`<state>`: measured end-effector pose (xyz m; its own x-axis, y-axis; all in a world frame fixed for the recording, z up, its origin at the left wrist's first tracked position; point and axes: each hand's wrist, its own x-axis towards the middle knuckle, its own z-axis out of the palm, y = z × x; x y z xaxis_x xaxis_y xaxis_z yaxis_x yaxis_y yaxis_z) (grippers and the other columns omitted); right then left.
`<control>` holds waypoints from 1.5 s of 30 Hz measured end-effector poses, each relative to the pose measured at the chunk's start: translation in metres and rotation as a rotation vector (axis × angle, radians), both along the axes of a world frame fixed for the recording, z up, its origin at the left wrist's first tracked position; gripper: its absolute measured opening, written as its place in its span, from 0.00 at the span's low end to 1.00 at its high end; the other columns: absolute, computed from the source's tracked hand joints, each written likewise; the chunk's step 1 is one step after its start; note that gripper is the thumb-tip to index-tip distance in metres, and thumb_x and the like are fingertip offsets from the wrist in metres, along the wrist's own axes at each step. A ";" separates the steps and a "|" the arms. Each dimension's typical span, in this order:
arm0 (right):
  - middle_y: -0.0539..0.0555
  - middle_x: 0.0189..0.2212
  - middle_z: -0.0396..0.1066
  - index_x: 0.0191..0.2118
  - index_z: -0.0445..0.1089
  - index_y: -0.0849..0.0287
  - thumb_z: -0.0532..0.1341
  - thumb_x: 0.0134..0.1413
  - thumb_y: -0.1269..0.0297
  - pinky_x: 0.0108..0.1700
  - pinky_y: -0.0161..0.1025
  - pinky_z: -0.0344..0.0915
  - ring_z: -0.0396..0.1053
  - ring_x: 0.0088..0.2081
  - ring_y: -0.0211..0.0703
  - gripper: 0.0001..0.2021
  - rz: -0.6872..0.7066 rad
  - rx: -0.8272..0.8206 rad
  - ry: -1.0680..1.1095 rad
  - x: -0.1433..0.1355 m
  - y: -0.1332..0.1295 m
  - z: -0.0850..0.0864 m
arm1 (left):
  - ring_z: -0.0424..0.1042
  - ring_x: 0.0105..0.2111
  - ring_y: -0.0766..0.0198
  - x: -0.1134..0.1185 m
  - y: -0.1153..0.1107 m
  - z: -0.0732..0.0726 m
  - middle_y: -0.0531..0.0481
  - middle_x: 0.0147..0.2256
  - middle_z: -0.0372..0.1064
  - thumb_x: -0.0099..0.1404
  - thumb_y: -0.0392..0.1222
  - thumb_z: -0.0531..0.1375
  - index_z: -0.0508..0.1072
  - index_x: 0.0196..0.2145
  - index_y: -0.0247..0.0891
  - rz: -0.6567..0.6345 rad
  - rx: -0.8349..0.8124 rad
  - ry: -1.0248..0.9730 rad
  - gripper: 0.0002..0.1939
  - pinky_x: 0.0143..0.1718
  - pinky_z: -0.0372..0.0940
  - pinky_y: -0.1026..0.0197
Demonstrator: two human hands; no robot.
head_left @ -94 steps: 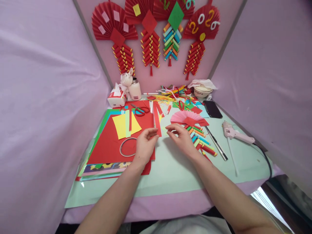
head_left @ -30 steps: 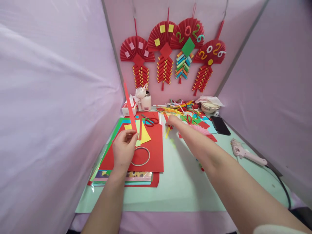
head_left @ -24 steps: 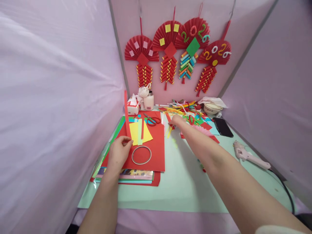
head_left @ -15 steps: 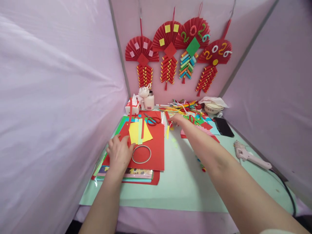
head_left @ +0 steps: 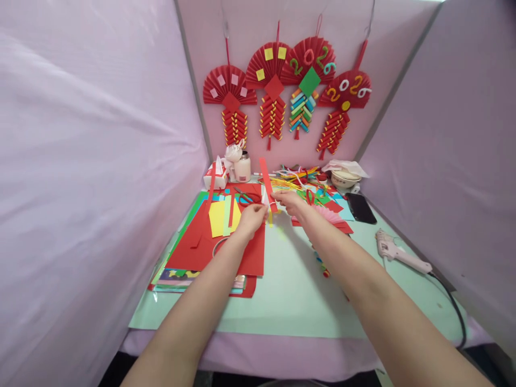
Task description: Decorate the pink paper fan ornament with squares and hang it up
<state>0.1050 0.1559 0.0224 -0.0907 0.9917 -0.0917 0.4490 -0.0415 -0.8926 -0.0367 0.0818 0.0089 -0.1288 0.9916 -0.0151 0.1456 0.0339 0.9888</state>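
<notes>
The right hand (head_left: 291,203) has its thumb and fingers closed in a pinch on a red strip (head_left: 266,174), which stands tilted up near the middle of the table, its lower end between the 2 hands. The left hand (head_left: 250,219) sits just beside that lower end, fingertips drawn nearly together; whether it grips the strip or anything else, I cannot tell.

What has changed: the left hand has let go of another red strip (head_left: 212,185), now lying over the left edge of the paper stack towards the tissue box (head_left: 217,179), and has come across to meet the right. The right hand has raised its own strip. So, as I judge it, both hands now attend to 1 strip while the other waits aside.

Under the left forearm lie the red sheets (head_left: 183,250) and a partly covered ring. A yellow sheet (head_left: 216,220) and scissors (head_left: 244,195) rest near the left wrist. The pink fan (head_left: 327,215) is partly behind the right forearm, close enough to be brushed.

The widest open room is the bare pale green cover (head_left: 290,306) between the forearms, running to the front edge. Behind the hands, coloured stems (head_left: 296,173) crowd the back. On the right, the glue gun (head_left: 403,256) lies well apart, its cord trailing towards the right edge.
</notes>
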 end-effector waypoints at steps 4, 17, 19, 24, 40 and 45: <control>0.47 0.23 0.67 0.29 0.68 0.58 0.61 0.47 0.50 0.26 0.31 0.55 0.58 0.24 0.33 0.14 0.068 0.007 0.070 -0.006 -0.003 0.000 | 0.65 0.20 0.68 0.009 0.027 0.003 0.53 0.19 0.65 0.54 0.46 0.63 0.69 0.22 0.36 0.039 -0.026 -0.098 0.12 0.25 0.60 0.65; 0.56 0.38 0.76 0.37 0.73 0.62 0.57 0.57 0.62 0.37 0.32 0.61 0.69 0.36 0.39 0.11 0.180 0.171 -0.257 0.027 -0.028 0.004 | 0.61 0.19 0.74 -0.002 0.013 0.009 0.58 0.21 0.61 0.54 0.40 0.62 0.65 0.26 0.37 0.181 0.028 -0.254 0.08 0.23 0.60 0.70; 0.54 0.32 0.76 0.32 0.74 0.61 0.62 0.49 0.67 0.36 0.33 0.60 0.69 0.35 0.41 0.05 0.228 0.166 -0.384 0.036 -0.041 0.002 | 0.66 0.22 0.71 -0.006 -0.004 0.008 0.56 0.23 0.65 0.56 0.42 0.61 0.66 0.30 0.38 0.174 0.034 -0.263 0.08 0.23 0.63 0.69; 0.57 0.27 0.74 0.24 0.74 0.61 0.67 0.41 0.68 0.33 0.36 0.56 0.70 0.33 0.47 0.03 0.264 0.133 -0.646 0.040 -0.079 -0.012 | 0.68 0.22 0.69 -0.003 -0.039 -0.005 0.60 0.21 0.60 0.57 0.43 0.62 0.65 0.34 0.38 0.134 0.002 -0.298 0.10 0.25 0.71 0.63; 0.50 0.27 0.74 0.33 0.74 0.59 0.59 0.53 0.67 0.34 0.33 0.58 0.68 0.30 0.39 0.06 0.208 0.231 -0.323 0.035 -0.121 -0.018 | 0.70 0.26 0.70 0.006 -0.058 -0.020 0.58 0.23 0.61 0.57 0.29 0.60 0.67 0.38 0.36 -0.093 -0.168 -0.308 0.10 0.39 0.73 0.57; 0.53 0.28 0.75 0.30 0.75 0.58 0.59 0.53 0.68 0.33 0.34 0.56 0.69 0.32 0.41 0.07 0.215 0.273 -0.438 0.030 -0.134 -0.019 | 0.72 0.29 0.69 0.015 -0.064 -0.022 0.56 0.26 0.65 0.57 0.29 0.61 0.67 0.41 0.36 -0.155 -0.184 -0.291 0.13 0.38 0.73 0.59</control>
